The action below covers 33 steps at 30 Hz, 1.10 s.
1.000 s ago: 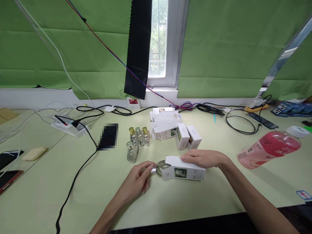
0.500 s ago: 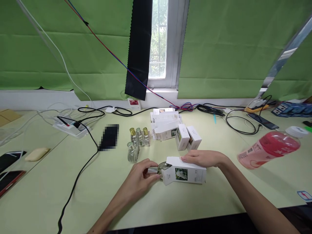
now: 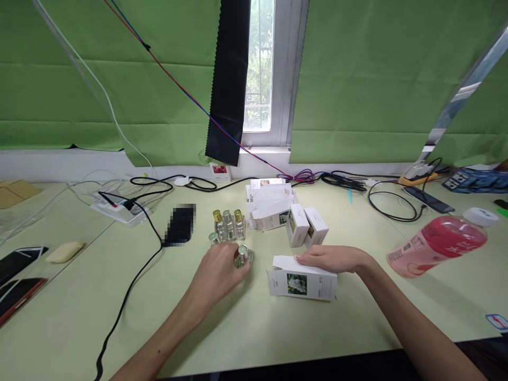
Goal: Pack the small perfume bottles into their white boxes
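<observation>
My left hand (image 3: 220,270) is closed around a small glass bottle (image 3: 241,257), its silver cap showing above my fingers; the bottle stands upright on the bench, just in front of the other bottles. My right hand (image 3: 331,259) lies flat, fingers together, on top of a white box (image 3: 304,283) that rests on its side near the middle of the bench, its flap end open toward the bottle. Hand and box touch; I cannot tell whether the fingers grip it or merely press. Bottle and box are apart, with bare bench between them.

Just beyond my left hand, three capped bottles (image 3: 228,224) stand in a row, and a fourth (image 3: 213,239) is partly hidden behind my knuckles. Two closed boxes (image 3: 306,226) stand upright, side by side, behind my right hand. Farther back lies a pile of flat cartons (image 3: 270,201).

Toward the bench's right edge lies a pink bottle (image 3: 440,243) on its side, a white lid (image 3: 480,216) just beyond it. A power strip (image 3: 119,208) sits toward the back left, with a black cable (image 3: 130,286) running to the front edge. At the left edge I note a soap-like block (image 3: 64,252) and two phones (image 3: 18,275). More cables (image 3: 381,201) cross the back right.
</observation>
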Tool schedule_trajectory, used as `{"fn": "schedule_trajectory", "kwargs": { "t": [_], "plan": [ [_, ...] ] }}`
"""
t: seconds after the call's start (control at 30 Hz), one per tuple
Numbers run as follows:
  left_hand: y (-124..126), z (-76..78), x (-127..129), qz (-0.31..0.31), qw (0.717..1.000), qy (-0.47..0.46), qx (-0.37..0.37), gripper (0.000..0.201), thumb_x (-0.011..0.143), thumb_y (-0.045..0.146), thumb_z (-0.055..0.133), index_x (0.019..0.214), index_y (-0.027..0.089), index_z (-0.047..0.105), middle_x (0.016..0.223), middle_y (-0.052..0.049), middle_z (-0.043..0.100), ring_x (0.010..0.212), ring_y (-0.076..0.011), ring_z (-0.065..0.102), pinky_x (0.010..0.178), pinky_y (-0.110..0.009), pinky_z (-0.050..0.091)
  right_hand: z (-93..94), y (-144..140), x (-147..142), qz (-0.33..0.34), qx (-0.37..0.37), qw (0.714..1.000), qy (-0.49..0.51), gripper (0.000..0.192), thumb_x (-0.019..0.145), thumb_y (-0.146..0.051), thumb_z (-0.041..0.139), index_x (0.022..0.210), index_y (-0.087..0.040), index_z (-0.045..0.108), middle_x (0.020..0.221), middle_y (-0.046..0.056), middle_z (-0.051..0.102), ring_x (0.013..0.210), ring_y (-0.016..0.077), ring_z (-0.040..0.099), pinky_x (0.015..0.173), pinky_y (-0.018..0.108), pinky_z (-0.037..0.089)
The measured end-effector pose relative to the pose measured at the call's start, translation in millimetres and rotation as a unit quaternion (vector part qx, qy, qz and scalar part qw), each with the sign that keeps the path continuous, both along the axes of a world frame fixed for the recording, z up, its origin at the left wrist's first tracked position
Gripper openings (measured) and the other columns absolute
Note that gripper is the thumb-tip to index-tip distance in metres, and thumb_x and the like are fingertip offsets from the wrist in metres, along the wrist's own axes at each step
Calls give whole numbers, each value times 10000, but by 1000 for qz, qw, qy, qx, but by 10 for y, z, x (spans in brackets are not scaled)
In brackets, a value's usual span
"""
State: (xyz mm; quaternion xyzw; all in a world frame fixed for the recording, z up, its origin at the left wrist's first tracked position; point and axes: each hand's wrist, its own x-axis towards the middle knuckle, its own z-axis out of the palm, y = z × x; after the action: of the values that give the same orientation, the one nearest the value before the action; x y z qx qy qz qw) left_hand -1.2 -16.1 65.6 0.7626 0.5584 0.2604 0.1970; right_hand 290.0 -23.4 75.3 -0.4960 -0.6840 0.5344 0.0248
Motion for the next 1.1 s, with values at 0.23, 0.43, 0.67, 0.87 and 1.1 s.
{"fn": "schedule_trajectory", "kwargs": {
  "t": [0.23,0.43,0.67,0.87,1.1],
  "plan": [
    [114,47,83,77,978,193,2,253,851,317,609,628,211,555,630,-74,581,598,-244,550,555,-284,215,-31,13,-1,2,-18,998,52,627,922,-747,429,839,-173,669,920,50,621,799,173,537,655,277,413],
    [96,57,86,100,972,212,-2,322,931,351,576,1139,114,642,700,-112,663,646,-286,607,547,-279,246,-169,49,47,-27,-26,988,149,626,891,-760,486,857,-157,652,843,25,576,743,146,477,606,254,350],
    [-236,149,99,-56,989,-61,125,238,973,342,541,920,198,723,756,-58,682,608,-169,554,559,-252,346,-141,31,31,-34,-24,980,193,665,856,-787,509,924,-145,667,927,56,625,785,166,528,631,264,399],
    [-331,306,169,-204,965,-153,-57,177,932,328,619,888,224,755,722,-8,638,608,-126,518,535,-220,379,-139,58,54,2,30,964,264,592,898,-688,562,1050,-139,720,1001,71,659,829,171,559,713,279,425],
    [-400,131,261,-101,980,-138,98,329,821,329,777,1073,216,599,817,32,578,625,-101,495,555,-210,430,-169,84,79,43,72,954,289,596,916,-638,579,1226,-149,719,1019,88,716,901,205,617,788,308,463]
  ]
}}
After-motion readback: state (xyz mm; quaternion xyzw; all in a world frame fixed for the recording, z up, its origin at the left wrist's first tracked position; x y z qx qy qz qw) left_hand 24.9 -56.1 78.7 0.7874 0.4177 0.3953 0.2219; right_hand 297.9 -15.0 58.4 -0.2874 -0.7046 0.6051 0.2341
